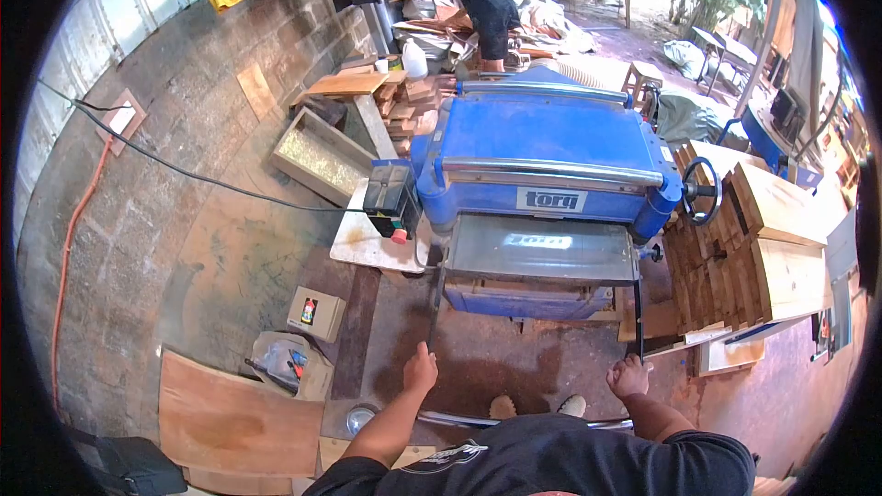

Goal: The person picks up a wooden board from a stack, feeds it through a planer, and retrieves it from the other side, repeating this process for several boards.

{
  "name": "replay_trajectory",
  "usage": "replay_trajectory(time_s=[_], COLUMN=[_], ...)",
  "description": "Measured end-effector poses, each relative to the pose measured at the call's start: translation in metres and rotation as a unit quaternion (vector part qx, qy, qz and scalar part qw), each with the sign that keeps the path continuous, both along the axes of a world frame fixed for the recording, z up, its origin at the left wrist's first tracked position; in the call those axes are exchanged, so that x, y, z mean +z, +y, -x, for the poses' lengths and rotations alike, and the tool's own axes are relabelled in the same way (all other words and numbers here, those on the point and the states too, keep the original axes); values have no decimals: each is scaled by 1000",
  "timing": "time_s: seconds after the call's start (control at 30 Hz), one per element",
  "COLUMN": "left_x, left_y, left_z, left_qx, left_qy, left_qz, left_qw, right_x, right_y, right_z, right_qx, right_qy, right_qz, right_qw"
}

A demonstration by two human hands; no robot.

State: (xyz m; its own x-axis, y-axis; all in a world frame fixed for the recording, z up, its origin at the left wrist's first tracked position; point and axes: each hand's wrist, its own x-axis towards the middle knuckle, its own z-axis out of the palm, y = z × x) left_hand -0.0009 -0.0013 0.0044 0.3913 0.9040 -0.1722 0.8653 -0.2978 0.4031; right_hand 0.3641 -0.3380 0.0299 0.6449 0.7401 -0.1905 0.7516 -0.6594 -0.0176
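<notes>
A blue thickness planer (551,129) marked "torq" stands in front of me, with its grey metal bed (542,253) facing my body. Two thin dark bars run from the bed's sides toward me. My left hand (421,368) is closed at the near end of the left bar (435,317). Closed likewise at the right bar (639,312) is my right hand (630,377). A shiny metal rail (446,419) crosses just before my body, partly hidden by my shirt. No board shows on the bed.
A black switch box (390,197) with a red button sits left of the planer, its cable running to the wall. Stacked boards (735,257) and a handwheel (703,191) are at right. A cardboard box (316,314) lies on the floor. Another person (482,9) bends over at the back.
</notes>
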Motion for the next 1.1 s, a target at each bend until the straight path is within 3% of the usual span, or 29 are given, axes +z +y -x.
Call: replay_trajectory(time_s=[0.4,0.47,1.1], left_x=[-2,-3,-1], left_y=[0,1,1], left_z=[1,0,1], left_qx=[-3,1,-7], left_qy=[-7,-1,-2], left_qz=[-12,-6,-11], left_qw=[1000,1000,1000], right_x=[-11,-26,-25], right_y=[-4,-8,-7], right_z=[-3,-7,-6], right_qx=[5,23,25], right_qy=[-7,-26,-47], right_qz=[-25,-78,-69], right_qw=[1000,996,996])
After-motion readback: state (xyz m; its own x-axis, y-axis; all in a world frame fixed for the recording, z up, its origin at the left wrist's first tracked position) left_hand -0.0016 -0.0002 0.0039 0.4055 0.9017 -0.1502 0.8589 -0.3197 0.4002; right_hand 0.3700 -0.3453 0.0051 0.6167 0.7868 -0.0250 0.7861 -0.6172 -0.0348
